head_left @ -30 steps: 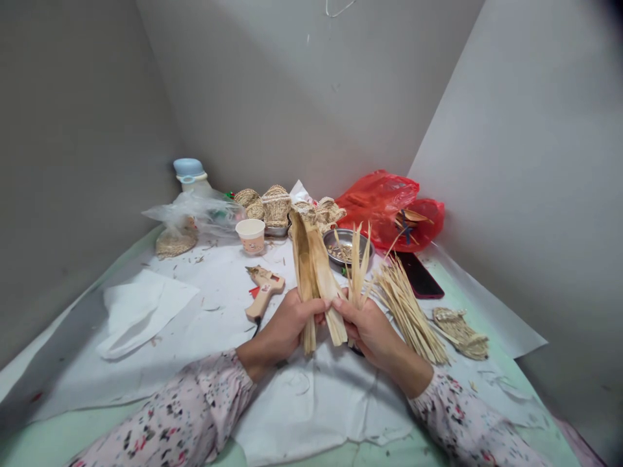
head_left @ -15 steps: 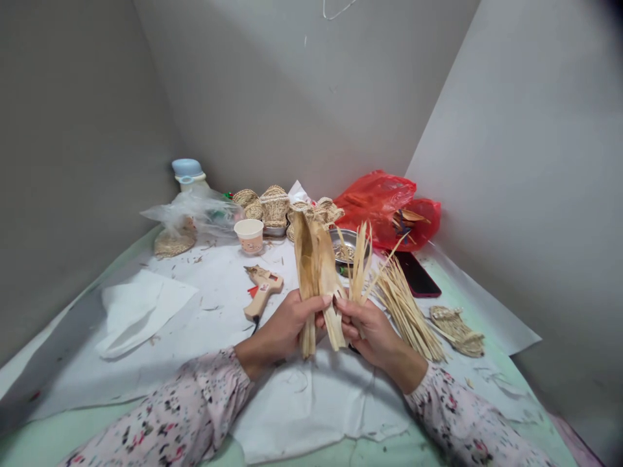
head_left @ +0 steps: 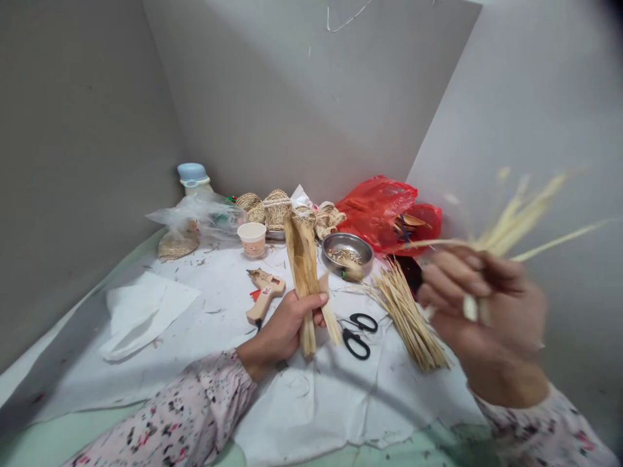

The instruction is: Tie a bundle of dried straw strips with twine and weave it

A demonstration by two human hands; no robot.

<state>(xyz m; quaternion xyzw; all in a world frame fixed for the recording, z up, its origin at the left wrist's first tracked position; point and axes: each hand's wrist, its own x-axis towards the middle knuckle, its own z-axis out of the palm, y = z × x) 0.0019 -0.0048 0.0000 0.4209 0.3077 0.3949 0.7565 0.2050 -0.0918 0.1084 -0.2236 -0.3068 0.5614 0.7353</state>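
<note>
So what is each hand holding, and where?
The left hand grips dried leaf strips around their lower part; the right hand pinches thin straw strips low down, somewhat blurred.

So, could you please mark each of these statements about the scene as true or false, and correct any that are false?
The left hand grips dried leaf strips: true.
The right hand holds the black-handled scissors: false, they lie on the white sheet, and it holds thin straw strips.
The hot glue gun stands in the steel bowl: false, it lies on the white sheet beside the left hand.
A red plastic bag lies behind the steel bowl: true.
</note>
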